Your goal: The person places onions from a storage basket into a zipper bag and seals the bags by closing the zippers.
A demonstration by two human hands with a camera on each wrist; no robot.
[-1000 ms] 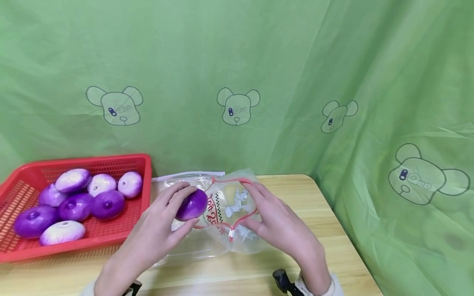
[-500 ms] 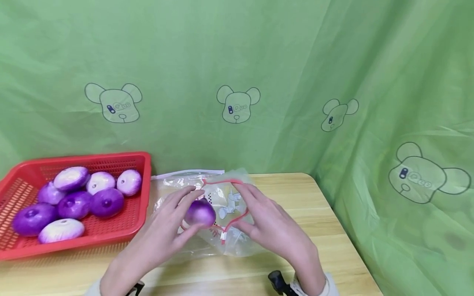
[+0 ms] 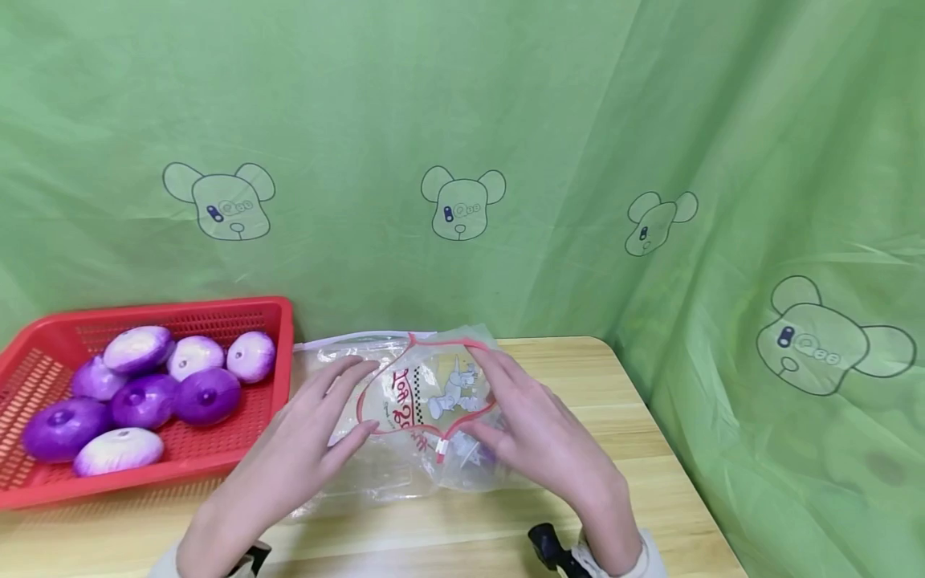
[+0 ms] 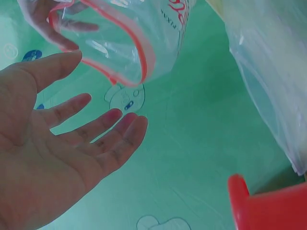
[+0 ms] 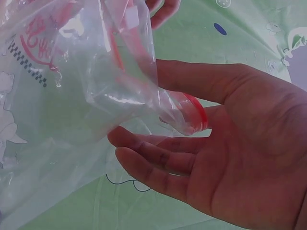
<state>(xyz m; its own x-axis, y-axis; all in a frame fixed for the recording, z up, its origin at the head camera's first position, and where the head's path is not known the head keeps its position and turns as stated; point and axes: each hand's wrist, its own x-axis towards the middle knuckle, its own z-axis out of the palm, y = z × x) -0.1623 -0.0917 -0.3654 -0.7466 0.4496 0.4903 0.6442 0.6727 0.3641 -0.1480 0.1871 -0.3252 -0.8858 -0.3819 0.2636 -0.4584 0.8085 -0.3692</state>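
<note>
A clear zip bag (image 3: 451,365) with a red zip edge, red lettering and a cartoon print is held mouth-open above the table. My right hand (image 3: 552,437) grips its right rim; in the right wrist view, the bag's red edge (image 5: 197,115) passes between thumb and fingers. My left hand (image 3: 296,441) is at the left side of the mouth, fingers spread and holding nothing. The left wrist view shows its bare palm (image 4: 53,163) and relaxed fingers. Through the bag's lower right part a purple onion (image 3: 482,452) shows faintly, partly hidden by the right hand.
At the left stands a red perforated basket (image 3: 286,377) with several purple and white onions (image 3: 144,400). Clear bags (image 3: 361,478) with a white zip lie flat beneath the held one. Green curtain (image 3: 462,96) encloses the wooden table (image 3: 614,409) behind and at right.
My left hand let go of a purple onion, which dropped into the bag and now shows through its lower right part. The right hand kept holding the rim, moving only slightly.
</note>
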